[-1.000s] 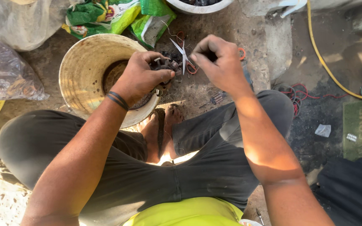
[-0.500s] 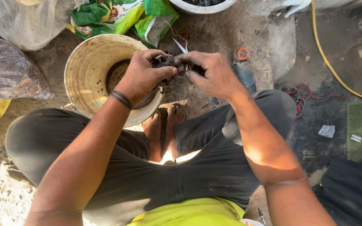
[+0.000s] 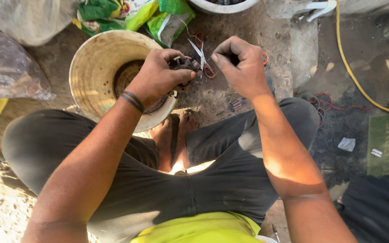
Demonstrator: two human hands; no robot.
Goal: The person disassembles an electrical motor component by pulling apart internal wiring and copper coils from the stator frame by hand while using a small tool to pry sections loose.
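A small dark metal part (image 3: pixel 183 64) is held over the ground, just beyond the crossed feet (image 3: pixel 176 135), at about twelve o'clock from the seated person. The left hand (image 3: pixel 158 76) is clamped around it, fingers curled over the top and thumb pressed along the side. The right hand (image 3: pixel 241 65) is closed in a pinch just beside it, at three o'clock from the part; a fine wire or thread seems to be gripped between thumb and forefinger, though it is too thin to be made out with certainty.

Between the two hands, on the ground below, a pair of scissors (image 3: pixel 202 57) with orange-red handles is seen lying. At nine o'clock from the part a pale, round basket-like bowl (image 3: pixel 91 67) is set on the ground, its rim partly hidden by the left wrist. Green bags (image 3: pixel 113 13) lie at eleven o'clock, a clear plastic sack (image 3: pixel 5 67) further out at nine, and a yellow hose (image 3: pixel 352 72) runs across the ground at two o'clock.

The part is judged to be stiff, compact and fairly heavy for its bulk, probably greasy or dusty, so a full wrap around its body is better suited than a fingertip hold. The thin strand would be light, springy and easily slipped or snapped; it is best taken close to its end in a tight pinch.
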